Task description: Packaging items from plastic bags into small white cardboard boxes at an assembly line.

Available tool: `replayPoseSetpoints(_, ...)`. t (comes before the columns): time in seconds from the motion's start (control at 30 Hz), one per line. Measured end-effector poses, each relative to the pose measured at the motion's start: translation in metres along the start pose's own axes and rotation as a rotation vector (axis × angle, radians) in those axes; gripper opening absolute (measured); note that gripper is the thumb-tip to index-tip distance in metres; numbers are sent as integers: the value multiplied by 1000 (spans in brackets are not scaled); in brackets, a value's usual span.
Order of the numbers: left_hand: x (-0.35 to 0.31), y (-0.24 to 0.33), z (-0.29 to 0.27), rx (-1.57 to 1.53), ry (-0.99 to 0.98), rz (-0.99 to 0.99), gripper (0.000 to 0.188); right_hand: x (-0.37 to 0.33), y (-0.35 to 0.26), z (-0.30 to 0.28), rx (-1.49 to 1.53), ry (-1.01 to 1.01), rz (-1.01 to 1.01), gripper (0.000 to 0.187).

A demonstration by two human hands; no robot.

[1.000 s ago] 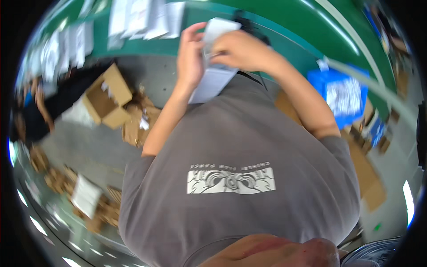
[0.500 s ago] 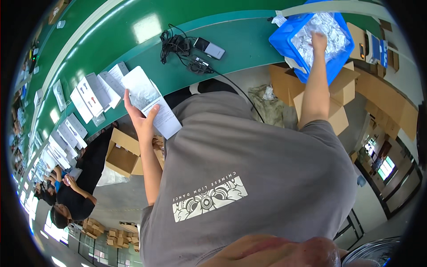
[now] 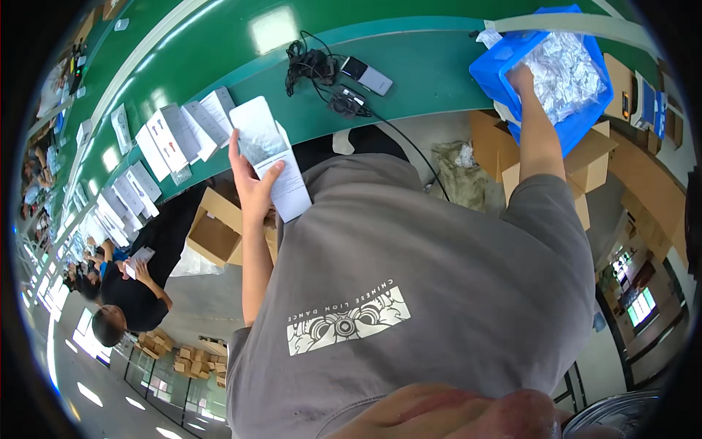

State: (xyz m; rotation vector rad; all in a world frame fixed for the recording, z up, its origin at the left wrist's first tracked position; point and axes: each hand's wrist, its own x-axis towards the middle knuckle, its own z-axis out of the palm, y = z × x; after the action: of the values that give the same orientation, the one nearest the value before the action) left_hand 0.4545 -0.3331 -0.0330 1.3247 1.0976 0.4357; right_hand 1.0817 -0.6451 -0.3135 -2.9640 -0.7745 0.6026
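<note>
My left hand (image 3: 256, 189) is closed around a slim white box (image 3: 291, 192), holding it tilted against the front of my shirt. The box's long flap stands open, and something in clear, shiny plastic shows at its mouth. My right arm reaches into a blue plastic bin (image 3: 504, 57) at the right end of the bench. Down by the bin's left inner wall, my right hand (image 3: 522, 77) is among many small clear plastic packets (image 3: 567, 77); its fingertips are hidden.
Several white boxes (image 3: 170, 140) stand along the green bench (image 3: 417, 58) on the left. Black cables (image 3: 311, 64) and a grey handheld device (image 3: 367, 76) lie mid-bench. Open cartons (image 3: 216, 228) sit below. At the left, a co-worker (image 3: 139, 293) in black holds something white.
My right hand has moved from the middle of the packets to the bin's left inner side. My left hand still grips the box. The whole view has shifted slightly.
</note>
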Motion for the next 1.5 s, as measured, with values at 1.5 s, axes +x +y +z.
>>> replayPoseSetpoints(1.5,7,-21,-8,-172,-30,112,101,-173,-165,52,228,206,-78,36)
